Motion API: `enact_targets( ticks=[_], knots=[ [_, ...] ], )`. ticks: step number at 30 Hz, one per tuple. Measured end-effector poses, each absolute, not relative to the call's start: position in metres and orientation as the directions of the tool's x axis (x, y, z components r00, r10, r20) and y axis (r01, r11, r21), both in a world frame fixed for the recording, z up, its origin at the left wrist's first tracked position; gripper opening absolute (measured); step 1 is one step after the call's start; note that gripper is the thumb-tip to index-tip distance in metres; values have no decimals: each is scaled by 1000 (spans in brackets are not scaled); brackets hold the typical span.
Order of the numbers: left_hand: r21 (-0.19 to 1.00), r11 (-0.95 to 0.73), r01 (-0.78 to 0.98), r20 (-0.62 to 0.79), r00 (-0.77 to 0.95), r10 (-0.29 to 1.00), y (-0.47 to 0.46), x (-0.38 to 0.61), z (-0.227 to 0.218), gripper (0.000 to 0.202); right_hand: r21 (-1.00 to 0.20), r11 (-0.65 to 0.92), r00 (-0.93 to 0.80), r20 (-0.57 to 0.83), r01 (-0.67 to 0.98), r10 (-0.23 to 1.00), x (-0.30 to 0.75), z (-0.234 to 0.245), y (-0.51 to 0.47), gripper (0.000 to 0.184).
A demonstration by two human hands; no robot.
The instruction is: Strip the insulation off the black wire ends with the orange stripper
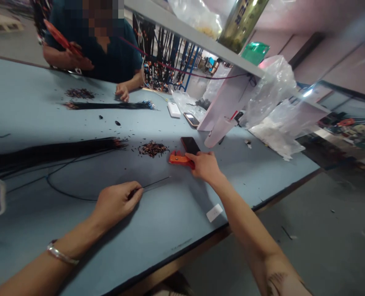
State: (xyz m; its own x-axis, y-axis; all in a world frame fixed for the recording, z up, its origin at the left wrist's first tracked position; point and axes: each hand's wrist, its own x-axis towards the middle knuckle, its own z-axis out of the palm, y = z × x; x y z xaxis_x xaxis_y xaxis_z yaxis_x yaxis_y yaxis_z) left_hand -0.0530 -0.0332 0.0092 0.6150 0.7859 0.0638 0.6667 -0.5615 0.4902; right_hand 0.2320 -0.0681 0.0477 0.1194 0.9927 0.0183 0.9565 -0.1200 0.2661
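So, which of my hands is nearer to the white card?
The right hand: beyond the white card, holding an orange tool. The left hand is farther, to the card's left.

Only one piece of lettering can be made out: dark capitals on the yellowish see-through container [239,35] up on the shelf [197,35], ending in "ER" and perhaps reading "VIER", though the top edge of the view crops the container. The white slip [214,213] near the table [170,222] edge and the lit phone screen [191,118] show nothing legible.
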Motion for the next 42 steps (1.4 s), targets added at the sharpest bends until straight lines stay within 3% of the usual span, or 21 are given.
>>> enact_targets(
  ticks=[6, 15, 22, 25, 27, 28, 30, 31, 33, 35, 37, 42],
  knots=[
    [514, -534, 671, 58, 594, 802, -33, -53, 11, 34, 149, -207, 195, 91, 967, 976, 232, 58, -45, 52],
    [506, -533, 679, 18, 609, 793, -34, -54, 11, 33, 230, -129, 133, -4, 965, 991, 247, 49, -75, 50],
    [511, -541, 668, 25, 618, 786, -34, -55, 10, 32, 251, -95, 89, 36, 963, 995, 217, 46, -49, 50],
    [541, -546, 640, 64, 616, 785, -33, -55, 8, 32, 146, -125, 118, 55, 981, 992, 214, 49, -48, 53],
    [573, -538, 618, 115, 589, 800, -34, -55, 6, 31, -56, -166, 170, 64, 985, 983, 216, 48, -53, 53],
    [593, -530, 606, 147, 566, 811, -34, -55, 4, 31, -213, -174, 186, 41, 962, 982, 217, 47, -57, 51],
    [631, -517, 579, 210, 515, 831, -34, -55, 1, 30, -597, -129, 147, -18, 792, 989, 216, 42, -66, 45],
    [644, -518, 563, 240, 494, 836, -35, -56, 0, 29, -777, -113, 102, -64, 620, 993, 214, 38, -70, 38],
    [656, -534, 534, 301, 463, 833, -36, -56, -2, 28, -970, -112, 47, -104, 214, 993, 206, 29, -76, 35],
    [648, -563, 513, 358, 447, 820, -37, -58, -4, 27, -986, -131, 8, -132, -107, 991, 195, 21, -78, 37],
    [626, -597, 502, 414, 434, 800, -38, -59, -4, 25, -943, -136, -27, -134, -305, 991, 184, 15, -77, 36],
    [508, -703, 497, 528, 465, 710, -39, -59, -5, 21, -857, -48, -73, -12, -513, 997, 168, 7, -75, 42]
  ],
)
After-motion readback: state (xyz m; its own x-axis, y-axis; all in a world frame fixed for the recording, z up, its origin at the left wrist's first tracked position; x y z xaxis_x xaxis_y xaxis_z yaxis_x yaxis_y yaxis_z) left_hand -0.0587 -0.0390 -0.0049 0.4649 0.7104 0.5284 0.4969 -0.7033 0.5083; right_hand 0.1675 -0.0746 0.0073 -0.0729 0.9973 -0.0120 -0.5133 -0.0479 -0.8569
